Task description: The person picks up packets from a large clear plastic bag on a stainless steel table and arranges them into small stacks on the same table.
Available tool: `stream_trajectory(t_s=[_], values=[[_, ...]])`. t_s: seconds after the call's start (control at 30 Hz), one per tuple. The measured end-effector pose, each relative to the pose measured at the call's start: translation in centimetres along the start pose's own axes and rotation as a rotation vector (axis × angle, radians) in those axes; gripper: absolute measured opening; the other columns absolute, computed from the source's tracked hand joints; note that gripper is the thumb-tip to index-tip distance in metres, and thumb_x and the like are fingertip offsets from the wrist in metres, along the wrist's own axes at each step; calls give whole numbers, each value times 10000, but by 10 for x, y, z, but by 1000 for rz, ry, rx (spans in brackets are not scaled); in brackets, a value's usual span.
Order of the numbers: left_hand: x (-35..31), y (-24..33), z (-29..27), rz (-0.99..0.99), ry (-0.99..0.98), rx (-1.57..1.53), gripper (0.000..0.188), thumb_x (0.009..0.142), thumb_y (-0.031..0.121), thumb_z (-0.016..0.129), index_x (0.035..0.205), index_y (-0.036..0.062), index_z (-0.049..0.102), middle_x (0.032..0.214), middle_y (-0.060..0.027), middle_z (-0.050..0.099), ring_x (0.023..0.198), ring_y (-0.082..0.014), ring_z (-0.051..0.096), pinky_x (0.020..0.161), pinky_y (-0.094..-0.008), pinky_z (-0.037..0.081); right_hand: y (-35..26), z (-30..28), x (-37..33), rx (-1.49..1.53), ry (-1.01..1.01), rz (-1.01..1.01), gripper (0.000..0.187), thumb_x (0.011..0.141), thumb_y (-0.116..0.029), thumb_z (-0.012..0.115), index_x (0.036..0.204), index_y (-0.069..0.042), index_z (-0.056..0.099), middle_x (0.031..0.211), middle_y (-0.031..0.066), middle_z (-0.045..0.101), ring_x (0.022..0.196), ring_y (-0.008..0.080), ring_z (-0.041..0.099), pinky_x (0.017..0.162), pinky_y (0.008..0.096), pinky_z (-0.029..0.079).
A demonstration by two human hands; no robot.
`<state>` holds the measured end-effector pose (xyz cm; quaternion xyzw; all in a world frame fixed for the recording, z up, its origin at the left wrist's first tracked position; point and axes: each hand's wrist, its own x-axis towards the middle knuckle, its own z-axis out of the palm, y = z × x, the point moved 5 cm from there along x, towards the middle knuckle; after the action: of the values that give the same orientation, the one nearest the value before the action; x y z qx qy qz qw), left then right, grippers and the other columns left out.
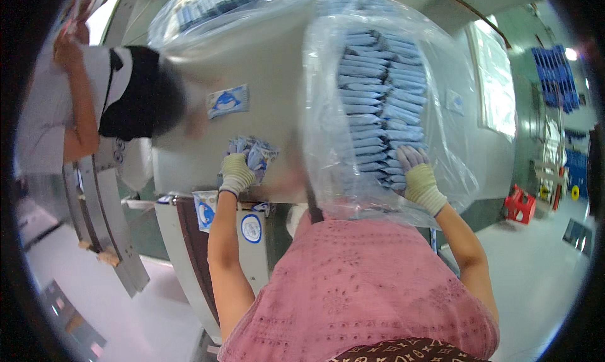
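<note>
While the left hand [238, 172] clasps unbagged packets [261, 154], two rows [382, 103] already sit bagged; right hand [418, 175] touches them, grip unclear.

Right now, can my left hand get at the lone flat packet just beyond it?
Probably yes, though your left hand is on a packet cluster; past that, nothing seems to block the way to the lone packet.

a left hand [238, 169] in a cream knit glove [236, 180], fingers partly hidden; the similarly gloved right hand [417, 174], well apart, extends greyish fingers [411, 156].
</note>
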<state>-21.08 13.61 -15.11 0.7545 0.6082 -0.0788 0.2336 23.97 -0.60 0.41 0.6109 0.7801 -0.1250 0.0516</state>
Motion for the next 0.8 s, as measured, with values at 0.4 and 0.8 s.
stream_trajectory(t_s=[0.4, 0.8], values=[[-54, 364, -193, 891, 460, -76, 609, 625, 346, 767, 1191, 164, 636, 1213, -117, 540, 1171, -307, 457, 947, -496, 368, 8, 8, -20, -30, -29, -158, 837, 696, -364, 712, 1417, -70, 405, 1319, 145, 487, 1228, 329, 454, 1073, 485, 333], [-29, 458, -74, 938, 156, 56, 1029, 601, 394, 807, 1457, 103, 317, 1284, -154, 498, 1191, -367, 470, 969, -503, 389, 44, 33, -83, -117, 480, -53, 644, 809, -366, 582, 1394, -143, 430, 1421, 135, 394, 1351, 322, 335, 1130, 541, 220]])
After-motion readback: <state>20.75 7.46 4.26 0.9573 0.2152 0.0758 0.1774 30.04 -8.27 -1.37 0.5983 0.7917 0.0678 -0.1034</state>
